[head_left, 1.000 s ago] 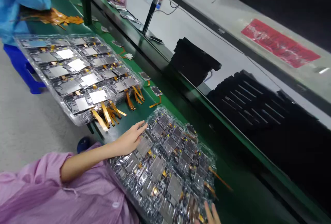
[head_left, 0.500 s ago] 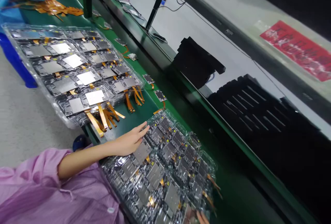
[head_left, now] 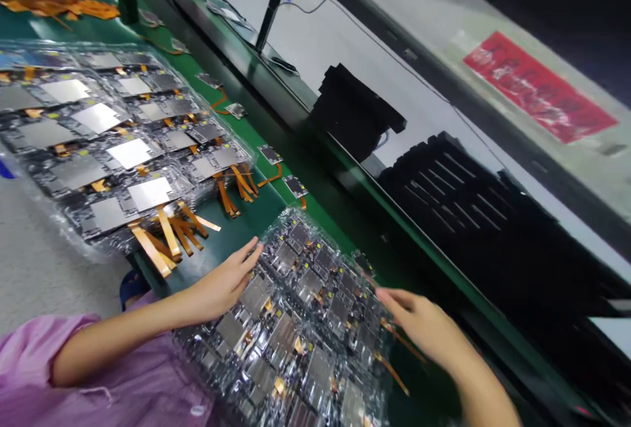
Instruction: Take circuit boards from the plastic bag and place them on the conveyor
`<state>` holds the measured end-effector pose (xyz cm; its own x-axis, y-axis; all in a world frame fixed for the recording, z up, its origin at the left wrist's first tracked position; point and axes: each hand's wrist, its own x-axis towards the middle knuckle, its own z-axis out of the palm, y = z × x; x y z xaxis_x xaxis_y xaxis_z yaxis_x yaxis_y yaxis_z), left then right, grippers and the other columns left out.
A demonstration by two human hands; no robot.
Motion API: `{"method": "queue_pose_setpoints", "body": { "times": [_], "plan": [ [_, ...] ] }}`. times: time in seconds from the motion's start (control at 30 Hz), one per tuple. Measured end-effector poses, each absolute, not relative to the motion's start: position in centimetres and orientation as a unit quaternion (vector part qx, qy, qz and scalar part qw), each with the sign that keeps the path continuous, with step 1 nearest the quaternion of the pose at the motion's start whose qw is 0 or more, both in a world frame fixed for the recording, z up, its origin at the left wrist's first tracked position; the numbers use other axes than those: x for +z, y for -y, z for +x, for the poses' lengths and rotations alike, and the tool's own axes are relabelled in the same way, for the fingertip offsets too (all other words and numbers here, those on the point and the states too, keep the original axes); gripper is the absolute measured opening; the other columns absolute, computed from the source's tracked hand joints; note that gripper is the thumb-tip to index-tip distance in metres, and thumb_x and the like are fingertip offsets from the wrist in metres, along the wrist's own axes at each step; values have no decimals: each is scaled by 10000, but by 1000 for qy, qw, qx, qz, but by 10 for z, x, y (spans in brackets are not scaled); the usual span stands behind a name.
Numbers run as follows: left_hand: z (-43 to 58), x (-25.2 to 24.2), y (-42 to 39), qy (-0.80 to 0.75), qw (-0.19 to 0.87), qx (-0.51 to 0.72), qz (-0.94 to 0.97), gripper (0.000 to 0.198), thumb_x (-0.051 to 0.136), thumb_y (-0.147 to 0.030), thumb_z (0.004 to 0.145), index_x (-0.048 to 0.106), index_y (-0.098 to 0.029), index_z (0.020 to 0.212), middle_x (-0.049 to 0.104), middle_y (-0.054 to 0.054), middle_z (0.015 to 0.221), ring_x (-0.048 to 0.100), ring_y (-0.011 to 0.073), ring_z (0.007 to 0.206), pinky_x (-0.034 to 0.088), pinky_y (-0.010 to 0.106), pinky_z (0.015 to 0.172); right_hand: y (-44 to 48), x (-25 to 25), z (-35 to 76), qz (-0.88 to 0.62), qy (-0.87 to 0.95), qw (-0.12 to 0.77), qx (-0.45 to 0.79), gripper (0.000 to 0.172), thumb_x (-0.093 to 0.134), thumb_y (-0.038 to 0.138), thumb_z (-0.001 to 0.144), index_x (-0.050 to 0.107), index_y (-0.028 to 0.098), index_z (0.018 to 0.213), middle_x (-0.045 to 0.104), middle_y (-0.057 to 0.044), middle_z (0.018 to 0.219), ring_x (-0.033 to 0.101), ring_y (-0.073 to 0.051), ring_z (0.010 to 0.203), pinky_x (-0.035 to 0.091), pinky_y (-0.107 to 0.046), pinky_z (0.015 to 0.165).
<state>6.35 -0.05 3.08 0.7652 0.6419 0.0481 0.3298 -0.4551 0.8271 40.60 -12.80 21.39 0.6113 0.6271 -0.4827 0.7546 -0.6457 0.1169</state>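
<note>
Here, your left hand point(head_left: 221, 282) and right hand point(head_left: 419, 322), both open-fingered, flank the clear tray of circuit boards point(head_left: 300, 322) at lower centre; next, probably square it on the counter point(head_left: 256, 210).

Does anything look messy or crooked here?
Yes. The near tray of circuit boards sits slanted across the green belt, overhanging the near edge, held between the left hand and right hand. Two loose boards lie apart.

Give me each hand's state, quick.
Left hand: open, flat on the clear plastic tray of circuit boards.
Right hand: open at the tray's far edge.
</note>
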Motion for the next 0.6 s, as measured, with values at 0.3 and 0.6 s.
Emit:
{"method": "queue_pose_setpoints", "body": {
  "times": [0.3, 0.6],
  "plan": [
    [65, 20, -5, -273, 379, 164, 869, 635, 295, -168, 955, 135, -176, 1570, 66, 138, 1624, 230, 273, 1475, 344, 436, 1158, 46, 129, 475, 962, -104, 207, -144, 666, 288, 670, 1081, 614, 102, 1199, 555, -157, 1216, 542, -288, 1129, 464, -452, 958],
    [60, 27, -6, -275, 372, 115, 879, 749, 308, -79, 895, 18, -188, 1576, -29, 154, 1620, 312, 297, 1440, 423, 407, 1099, 92, 151, 468, 955, -202, 153, -151, 745, 210, 696, 1050, 464, 115, 1441, 331, -212, 1439, 442, -351, 1245, 402, -464, 1025]
  ]
}}
